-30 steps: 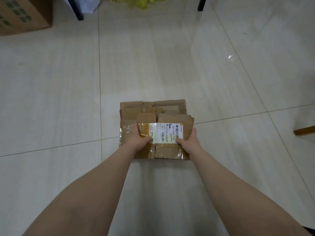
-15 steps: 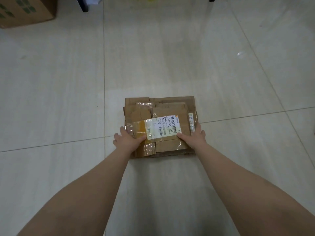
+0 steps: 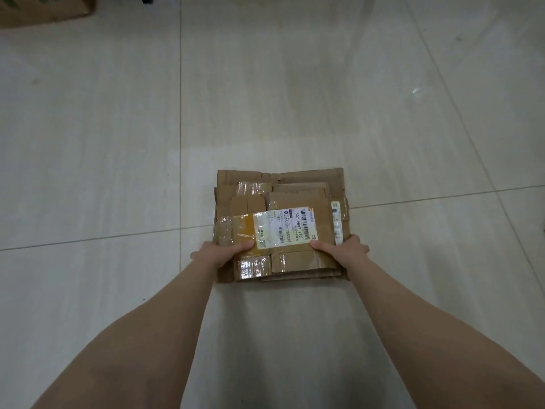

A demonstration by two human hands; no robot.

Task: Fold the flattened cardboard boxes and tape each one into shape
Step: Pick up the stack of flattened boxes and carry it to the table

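Fig.: mid-frame, left grip (image 3: 219, 255) & right grip (image 3: 345, 250) clamp the flattened boxes (image 3: 298, 196) at opp. side edges, thumbs on top; we judge them light, stiff, tape-slick.

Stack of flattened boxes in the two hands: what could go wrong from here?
1. The left grip and the right grip hold the stack only at its near edge, thumbs on top. The pieces are unequal in size and lie offset, so the far ones may slide off if it tilts.
2. The left thumb presses on glossy old tape, which may be slippery.
3. That tape and the label may hinder folding the top piece.
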